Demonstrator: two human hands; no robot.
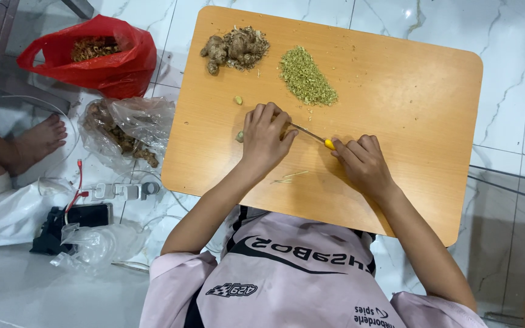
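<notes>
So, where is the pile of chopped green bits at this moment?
In the head view, the chopped pile lies on the far part of the wooden board, just right of the ginger roots and beyond the left hand.

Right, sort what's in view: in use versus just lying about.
In use: left hand, right hand, knife, ginger roots, chopped pile, wooden table.
Lying about: red bag, clear bag, power strip.

Bright, even indoor light is filling the view. Glare is glinting off the marble floor [408, 13] far beyond the hands. Soft shadows are lying just under both hands. Focus is staying sharp throughout.
</notes>
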